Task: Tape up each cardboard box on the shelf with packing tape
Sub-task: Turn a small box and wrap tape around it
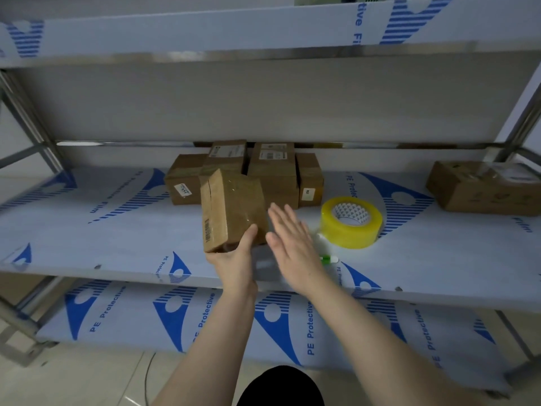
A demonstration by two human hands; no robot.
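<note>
The shelf [117, 244] is a flat metal deck under white protective film printed with blue stripes and lettering. Decks above and below wear the same film.

The box [234, 209] is plain brown cardboard, a small oblong block held tilted on end over the middle of the shelf, near its front edge. Its broad face shines with a glossy skin of clear tape. Its narrow left side is matt, with a barcode label low down and a dark seam near the top. The left hand [231, 268] grips its near bottom corner, thumb laid up the glossy face and fingers tucked under out of sight.

The right hand [289, 241] is flat with its fingers straight and close together, holding nothing. It is just right of the box, and whether it touches the box cannot be told.

The tape [351, 227] is a thick yellowish translucent roll on a white patterned core, lying flat on the shelf right of the hands. Near it, by the right wrist, lies a small green and white item [329, 260] too blurred to name.

Behind the box a cluster of cardboard boxes [273, 168] stands at the far edge, some with white labels. One more carton [480, 187] lies far right, with shiny film on its top. Every box is closed, so the contents are hidden.
</note>
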